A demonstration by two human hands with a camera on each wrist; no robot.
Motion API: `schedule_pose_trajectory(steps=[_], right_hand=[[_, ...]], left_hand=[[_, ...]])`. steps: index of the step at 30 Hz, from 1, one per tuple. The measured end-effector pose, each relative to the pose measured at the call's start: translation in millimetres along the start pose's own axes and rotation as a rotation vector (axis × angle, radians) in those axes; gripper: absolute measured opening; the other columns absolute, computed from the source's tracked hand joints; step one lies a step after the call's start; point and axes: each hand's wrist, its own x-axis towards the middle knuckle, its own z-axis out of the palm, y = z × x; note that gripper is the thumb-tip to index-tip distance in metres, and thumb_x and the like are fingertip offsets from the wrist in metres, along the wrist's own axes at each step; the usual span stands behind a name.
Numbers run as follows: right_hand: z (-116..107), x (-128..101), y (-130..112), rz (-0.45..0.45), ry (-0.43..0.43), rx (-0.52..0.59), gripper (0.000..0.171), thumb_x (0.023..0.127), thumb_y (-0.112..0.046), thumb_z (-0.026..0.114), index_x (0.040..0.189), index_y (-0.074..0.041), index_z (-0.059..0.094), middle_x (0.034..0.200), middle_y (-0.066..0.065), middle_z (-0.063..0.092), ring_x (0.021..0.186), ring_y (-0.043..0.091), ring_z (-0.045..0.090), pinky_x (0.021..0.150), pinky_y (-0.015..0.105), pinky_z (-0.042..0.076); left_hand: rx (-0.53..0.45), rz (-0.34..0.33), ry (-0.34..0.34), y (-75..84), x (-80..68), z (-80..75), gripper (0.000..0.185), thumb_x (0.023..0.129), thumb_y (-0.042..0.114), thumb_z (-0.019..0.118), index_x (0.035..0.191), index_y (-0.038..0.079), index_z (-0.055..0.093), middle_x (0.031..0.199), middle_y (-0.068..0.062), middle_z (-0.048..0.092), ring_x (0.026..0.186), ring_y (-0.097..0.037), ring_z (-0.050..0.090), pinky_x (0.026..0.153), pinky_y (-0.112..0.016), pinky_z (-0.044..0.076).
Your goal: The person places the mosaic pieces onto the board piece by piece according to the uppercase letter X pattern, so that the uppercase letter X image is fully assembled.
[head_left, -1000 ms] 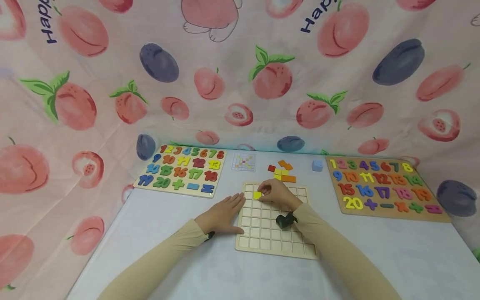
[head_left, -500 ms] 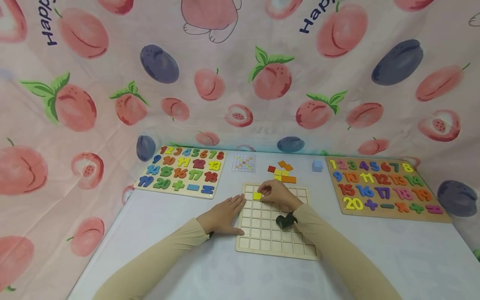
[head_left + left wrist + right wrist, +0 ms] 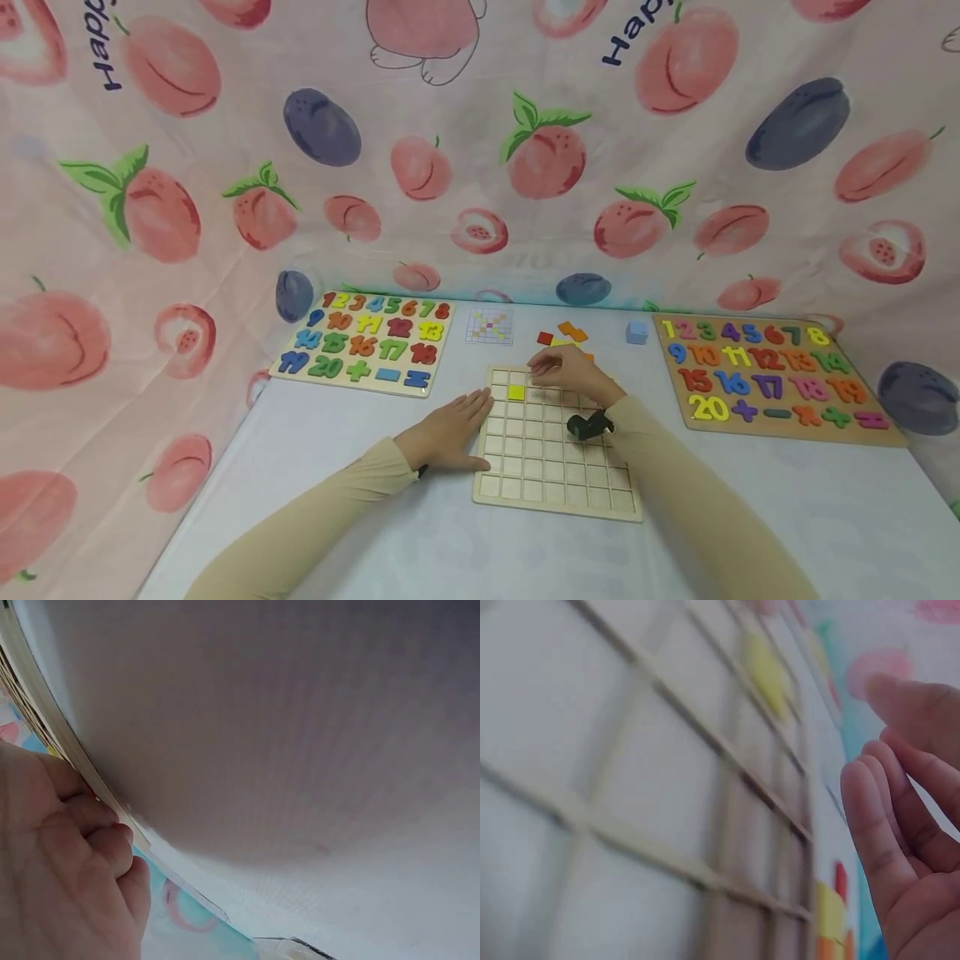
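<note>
A yellow square [image 3: 516,392] is seated in the second row of the wooden grid board [image 3: 557,483]. The left hand [image 3: 447,432] is laid flat against the board's left edge; the right hand [image 3: 567,370], loosely curled and empty, is held above the far edge, near the loose coloured pieces [image 3: 564,335].

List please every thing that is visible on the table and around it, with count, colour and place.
grid board: one, pale wood, centre of the table, near the person.
yellow square: one, yellow, in a cell near the board's far left corner.
loose blocks: a small heap, red, orange and yellow, just beyond the board.
pattern card: one, white with coloured squares, left of the blocks.
blue cube: one, light blue, right of the blocks.
left number puzzle: one, multicoloured, far left.
right number puzzle: one, multicoloured, far right.
fruit cloth: one, pink, behind the table.
left hand: flat at the board's left edge.
right hand: empty, above the board's far edge.
</note>
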Motion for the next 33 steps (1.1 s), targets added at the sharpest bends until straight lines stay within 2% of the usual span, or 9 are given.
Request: schedule_pose_trajectory(steps=[6, 12, 19, 33], right_hand=[[-33, 5, -2, 0.0, 0.03, -0.062, 0.032, 0.083, -0.007, 0.069, 0.111, 0.006, 0.064, 0.108, 0.024, 0.065, 0.092, 0.022, 0.064, 0.086, 0.035, 0.054], [-51, 16, 3, 0.063, 0.047, -0.109, 0.03, 0.081, -0.005, 0.071, 0.109, 0.005, 0.066, 0.106, 0.023, 0.066, 0.089, 0.02, 0.065, 0.084, 0.034, 0.056], [-55, 27, 14, 0.106, 0.039, -0.158, 0.028, 0.078, -0.002, 0.072, 0.106, 0.003, 0.068, 0.103, 0.02, 0.068, 0.086, 0.019, 0.064, 0.083, 0.034, 0.056], [-47, 33, 22, 0.09, 0.018, -0.266, 0.026, 0.074, 0.006, 0.072, 0.099, 0.002, 0.068, 0.096, 0.017, 0.068, 0.084, 0.021, 0.063, 0.077, 0.033, 0.055]], left_hand=[[0.005, 0.003, 0.011, -1.1, 0.7, 2.7, 0.102, 0.08, 0.072, 0.049, 0.151, 0.006, 0.014, 0.159, -0.01, 0.01, 0.147, -0.022, 0.012, 0.12, -0.034, 0.018], [0.002, 0.009, 0.014, -0.8, -1.0, 2.7, 0.102, 0.081, 0.071, 0.049, 0.151, 0.006, 0.013, 0.159, -0.01, 0.01, 0.147, -0.022, 0.012, 0.12, -0.034, 0.018], [0.005, 0.005, 0.018, 0.8, -1.7, 0.2, 0.102, 0.081, 0.07, 0.049, 0.151, 0.006, 0.013, 0.159, -0.01, 0.009, 0.147, -0.022, 0.012, 0.12, -0.034, 0.017], [0.002, -0.003, 0.008, 1.9, -2.8, 0.7, 0.101, 0.082, 0.069, 0.05, 0.151, 0.006, 0.013, 0.159, -0.009, 0.009, 0.148, -0.021, 0.01, 0.121, -0.033, 0.016]])
